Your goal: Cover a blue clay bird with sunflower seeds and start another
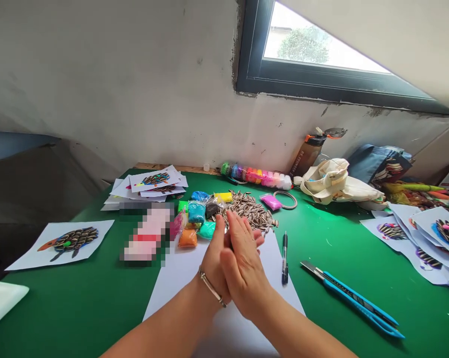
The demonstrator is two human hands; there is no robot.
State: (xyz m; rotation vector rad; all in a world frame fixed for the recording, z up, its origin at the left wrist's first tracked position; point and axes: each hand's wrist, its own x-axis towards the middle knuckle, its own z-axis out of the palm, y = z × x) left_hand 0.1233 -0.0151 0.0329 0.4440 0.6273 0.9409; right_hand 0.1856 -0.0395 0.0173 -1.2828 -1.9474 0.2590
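Note:
My left hand, with a silver bangle on its wrist, is pressed palm to palm against my right hand. The fingers of both point away from me, fairly straight. Whatever lies between the palms, if anything, is hidden. Both hands are raised over a white sheet of paper. Just beyond the fingertips lies a heap of striped sunflower seeds. Left of it are small packets of coloured modelling clay, among them a blue one and an orange one. A black pen rests along the paper's right side.
A blue utility knife lies blade out at right on the green table. Seed-decorated picture cards are at left, with stacks behind and at far right. A tube of coloured clay, bottle and cloth bag line the wall.

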